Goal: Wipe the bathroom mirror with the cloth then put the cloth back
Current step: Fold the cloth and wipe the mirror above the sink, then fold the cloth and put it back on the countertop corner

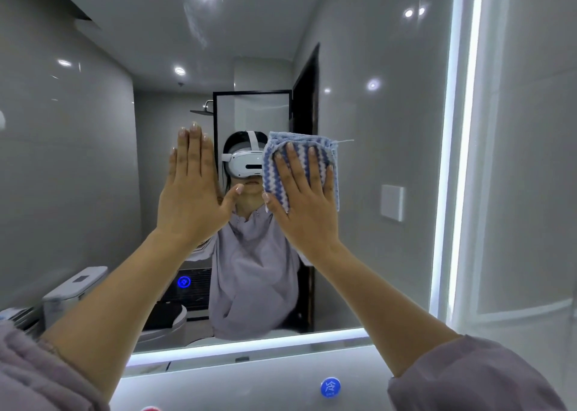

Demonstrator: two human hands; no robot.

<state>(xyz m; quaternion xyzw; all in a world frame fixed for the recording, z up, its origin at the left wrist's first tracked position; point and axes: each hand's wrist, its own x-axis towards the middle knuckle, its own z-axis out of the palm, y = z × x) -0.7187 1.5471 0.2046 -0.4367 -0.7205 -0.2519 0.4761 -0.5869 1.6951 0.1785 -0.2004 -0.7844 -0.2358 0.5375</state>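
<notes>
The bathroom mirror (374, 161) fills most of the head view, with lit strips along its right and bottom edges. My right hand (304, 201) lies flat with straight fingers on a blue-and-white striped cloth (299, 157), pressing it against the glass near the middle. My left hand (195, 189) is raised beside it, palm toward the mirror, fingers straight and together, holding nothing. Whether the left palm touches the glass I cannot tell.
A blue round tap marker (330, 387) sits below the mirror on the white ledge (249, 379). The grey wall (530, 161) runs to the right of the mirror. In the reflection are a person with a white headset, a toilet and a shower screen.
</notes>
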